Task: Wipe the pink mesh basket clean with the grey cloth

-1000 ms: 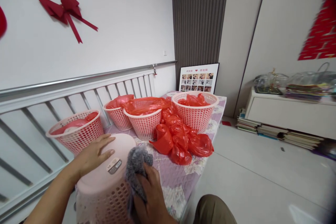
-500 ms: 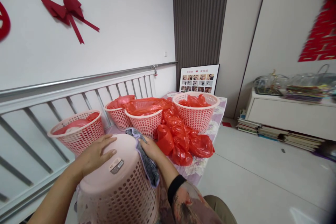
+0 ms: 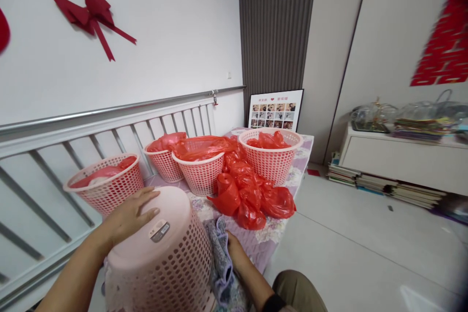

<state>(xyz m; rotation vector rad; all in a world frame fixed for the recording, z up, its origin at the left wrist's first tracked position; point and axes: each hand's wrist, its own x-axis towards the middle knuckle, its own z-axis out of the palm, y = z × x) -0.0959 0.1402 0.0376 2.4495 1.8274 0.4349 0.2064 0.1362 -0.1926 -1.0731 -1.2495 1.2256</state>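
Note:
A pale pink plastic basket with holed sides stands upside down in front of me, a small label on its base. My left hand lies on that base with its fingers stretched out. Against the basket's right side, my right hand grips a grey cleaning cloth with a purple edge. The cloth partly hides the fingers of this hand.
Pink baskets with red plastic bags in them stand behind: one at left, two in the middle, one at right. Crumpled red bags lie on the flowered cover. A white radiator lines the wall.
My right hand has slid the cloth from the basket's upper rim down and right along its side. My left hand has stayed on the base.

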